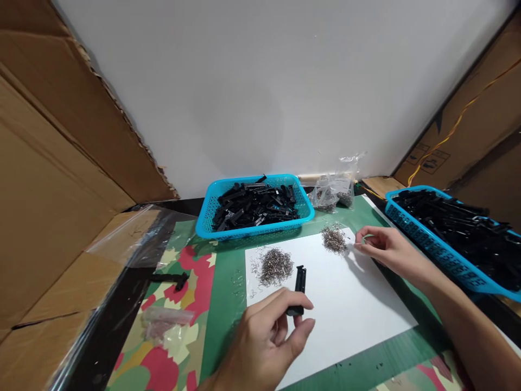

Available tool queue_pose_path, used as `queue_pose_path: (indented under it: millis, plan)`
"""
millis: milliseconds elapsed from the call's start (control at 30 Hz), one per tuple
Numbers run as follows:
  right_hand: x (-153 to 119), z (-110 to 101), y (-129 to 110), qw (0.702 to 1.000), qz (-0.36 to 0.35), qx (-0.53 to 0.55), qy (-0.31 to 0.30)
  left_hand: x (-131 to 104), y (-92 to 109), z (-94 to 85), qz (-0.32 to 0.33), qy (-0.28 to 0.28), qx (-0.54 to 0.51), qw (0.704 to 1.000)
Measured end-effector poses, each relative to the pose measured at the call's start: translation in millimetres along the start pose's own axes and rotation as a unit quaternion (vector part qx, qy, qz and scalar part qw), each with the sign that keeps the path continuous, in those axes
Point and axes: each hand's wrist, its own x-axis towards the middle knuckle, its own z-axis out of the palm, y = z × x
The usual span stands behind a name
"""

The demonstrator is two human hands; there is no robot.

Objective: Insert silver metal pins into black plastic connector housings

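Note:
My left hand (274, 331) is closed around the lower end of a slim black plastic part (300, 279), which points upward over the white sheet (358, 304). Left of that part lies a pile of small metal pieces (277, 266). A smaller metal pile (334, 239) rests at the sheet's upper edge. Just right of it is my right hand (378, 245), thumb and forefinger pinched together; what they hold, if anything, is too small to name.
A blue basket (254, 234) of black parts stands behind the sheet, another blue basket (442, 252) at the right. Clear bags (334, 193) sit at the back. One black part (173, 279) and a small bag (166, 328) lie left on patterned cloth. Cardboard flanks both sides.

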Motion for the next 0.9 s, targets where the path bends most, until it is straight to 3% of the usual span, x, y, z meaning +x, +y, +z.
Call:
queue_pose_path:
  millis: [100,267,367,467,667,900]
  plan:
    - [-3.5,22.3,-21.3,0.997,-0.022,0.053,-0.044,0.6,1.9,0.6,0.023,-0.005,0.047,0.999]
    - [2.9,67.4,-53.2,0.985,-0.018,0.136,-0.105,1.4,2.1,3.9,0.062,0.055,0.194,0.978]
    - [10.0,82.3,-61.5,0.98,-0.005,0.149,-0.133,0.1,-1.9,8.3,0.071,0.069,0.263,0.96]
    - [13.4,88.2,-59.3,0.984,-0.003,0.13,-0.125,-2.0,-4.3,11.7,0.072,0.071,0.29,0.952]
    - [6.3,92.7,-45.6,0.988,0.031,0.097,-0.115,0.3,0.1,14.5,0.057,0.043,0.258,0.964]
    - [1.2,93.5,-51.0,0.992,0.03,0.056,-0.113,2.9,3.2,14.7,0.033,0.034,0.209,0.977]
